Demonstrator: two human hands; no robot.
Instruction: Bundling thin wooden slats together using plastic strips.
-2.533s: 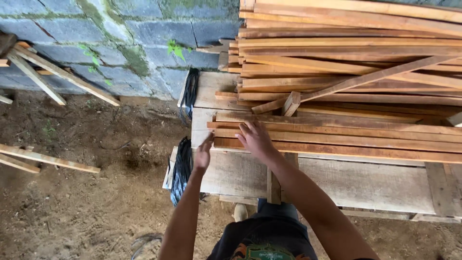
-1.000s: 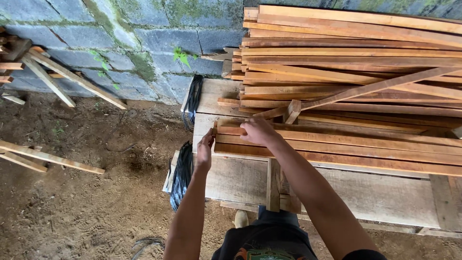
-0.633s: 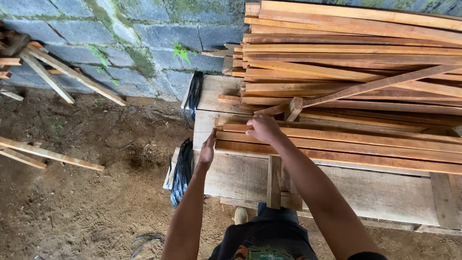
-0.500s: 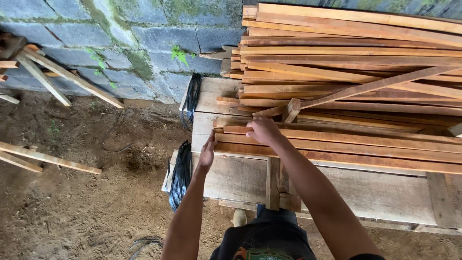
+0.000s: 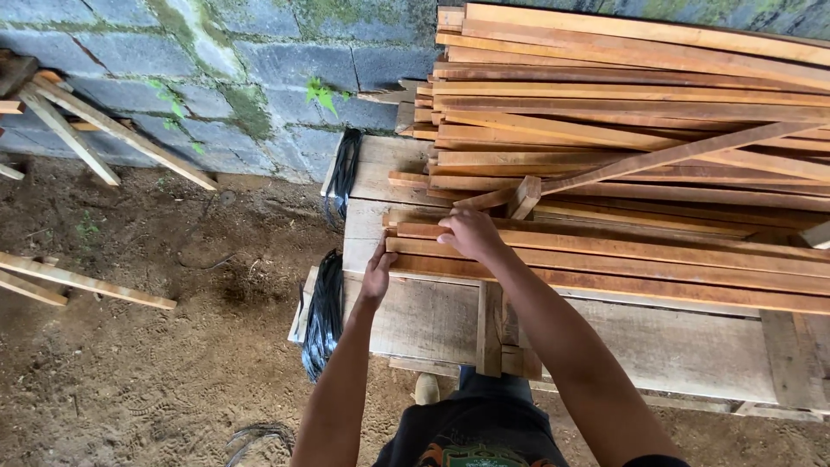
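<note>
Right hand (image 5: 471,235) flat on top of the front wood strips (image 5: 605,259), left hand (image 5: 377,275) pressed open against their ends, at the surface (image 5: 432,320) edge. Could get splinters. Pushed too hard, could slide off onto the dirt floor (image 5: 130,372).

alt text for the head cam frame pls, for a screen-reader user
Seen from above, a person's right hand rests on top of long wooden slats stacked on a plank workbench, while the left hand presses against the slats' ends. Black strapping bundles hang off the bench beside a mossy block wall and dirt floor.
</note>
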